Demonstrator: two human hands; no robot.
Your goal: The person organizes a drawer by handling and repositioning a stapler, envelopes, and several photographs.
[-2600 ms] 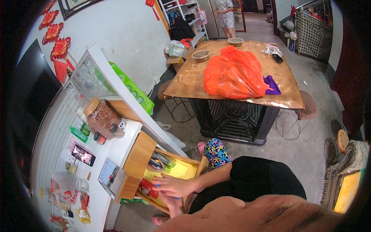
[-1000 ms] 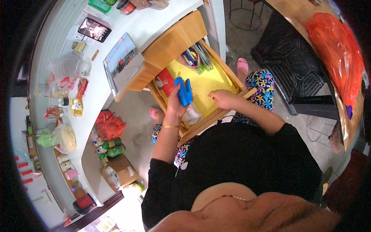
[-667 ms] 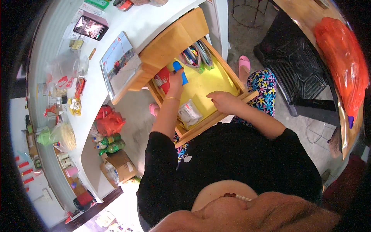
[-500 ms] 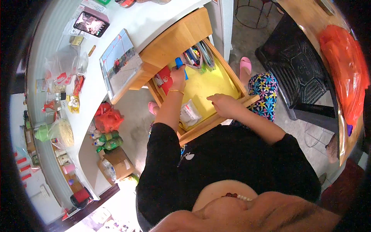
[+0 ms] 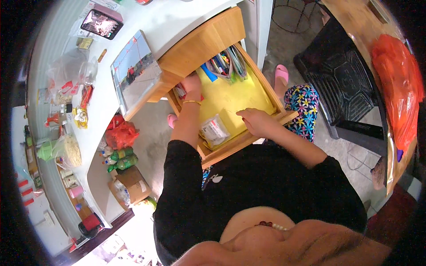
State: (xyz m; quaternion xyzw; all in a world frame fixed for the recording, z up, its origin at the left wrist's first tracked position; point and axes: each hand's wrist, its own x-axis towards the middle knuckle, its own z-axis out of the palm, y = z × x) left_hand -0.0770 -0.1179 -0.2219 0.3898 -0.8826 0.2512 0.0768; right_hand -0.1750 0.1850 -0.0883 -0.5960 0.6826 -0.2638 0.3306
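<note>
The wooden drawer (image 5: 269,88), lined with a yellow sheet (image 5: 226,97), is pulled out in front of me. My left hand (image 5: 191,83) reaches into its left side, over a red packet (image 5: 181,91) that it partly covers; its fingers are blurred and hidden. A blue strip-like object (image 5: 208,72) lies apart from that hand, against a pouch of pens (image 5: 220,64). Over the near right part of the drawer, my right hand (image 5: 257,120) has its fingers stretched toward the left, holding nothing that I can see. Near the front corner sits a clear-wrapped white packet (image 5: 214,130).
A white counter (image 5: 104,80) curves along the left, bearing a phone (image 5: 102,24), a picture panel (image 5: 135,73) and plastic bags. Below it are a red bag (image 5: 120,134), green bottles (image 5: 122,158) and a cardboard box (image 5: 133,184). At right stands a black chair (image 5: 341,84).
My left hand has let go of the blue object, which now lies beside the pen pouch. That hand has shifted left onto the red packet. The right hand has barely moved.
</note>
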